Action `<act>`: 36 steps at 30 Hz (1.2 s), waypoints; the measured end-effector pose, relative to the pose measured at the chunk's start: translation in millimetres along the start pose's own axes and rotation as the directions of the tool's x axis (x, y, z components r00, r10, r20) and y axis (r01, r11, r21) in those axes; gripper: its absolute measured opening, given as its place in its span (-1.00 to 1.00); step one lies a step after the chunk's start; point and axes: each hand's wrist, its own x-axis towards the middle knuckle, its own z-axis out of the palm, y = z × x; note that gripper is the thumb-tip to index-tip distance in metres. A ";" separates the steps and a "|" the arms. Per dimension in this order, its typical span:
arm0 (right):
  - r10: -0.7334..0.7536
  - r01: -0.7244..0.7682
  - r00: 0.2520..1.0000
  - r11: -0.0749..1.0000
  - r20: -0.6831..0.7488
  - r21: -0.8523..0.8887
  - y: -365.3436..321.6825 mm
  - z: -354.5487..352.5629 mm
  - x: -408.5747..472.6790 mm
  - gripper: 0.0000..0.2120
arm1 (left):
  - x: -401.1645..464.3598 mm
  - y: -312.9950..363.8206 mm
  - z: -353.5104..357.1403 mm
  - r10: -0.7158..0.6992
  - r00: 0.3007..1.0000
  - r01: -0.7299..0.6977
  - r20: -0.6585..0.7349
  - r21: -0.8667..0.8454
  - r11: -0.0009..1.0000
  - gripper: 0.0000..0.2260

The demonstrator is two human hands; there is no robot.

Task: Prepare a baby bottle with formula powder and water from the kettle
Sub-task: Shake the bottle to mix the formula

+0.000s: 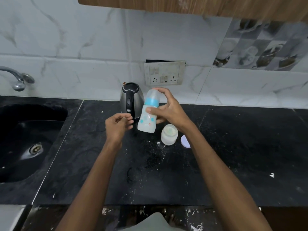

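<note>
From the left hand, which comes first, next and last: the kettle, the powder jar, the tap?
In the head view, from the left hand:
1. Kettle, just behind the hand, by the wall.
2. Powder jar, open, off to the right on the counter.
3. Tap, far left, over the sink.

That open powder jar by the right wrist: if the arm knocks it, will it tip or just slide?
The jar looks squat and wide-based, so it would probably slide on the counter rather than topple. It seems to hold white powder, which adds weight low down. Its lid lies beside it, so even a small jolt could spill more powder.
</note>
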 end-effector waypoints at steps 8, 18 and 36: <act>0.421 -0.356 0.901 0.575 0.107 0.736 -0.8 24.1 11.7 -0.67 | -1.4 -1.2 -6.6 -0.003 1.000 0.004 0.018 -0.017 1.000 -0.84; 0.449 -0.423 0.876 0.547 0.173 0.722 16.1 27.0 17.7 -0.49 | 0.2 -3.3 -18.5 -0.026 0.999 0.025 -0.035 -0.043 0.999 -0.86; 0.183 -0.104 0.972 0.896 -0.145 0.432 38.6 20.8 -0.3 -0.53 | -1.8 -5.3 -0.4 -0.040 0.998 0.042 0.043 -0.041 0.998 -0.85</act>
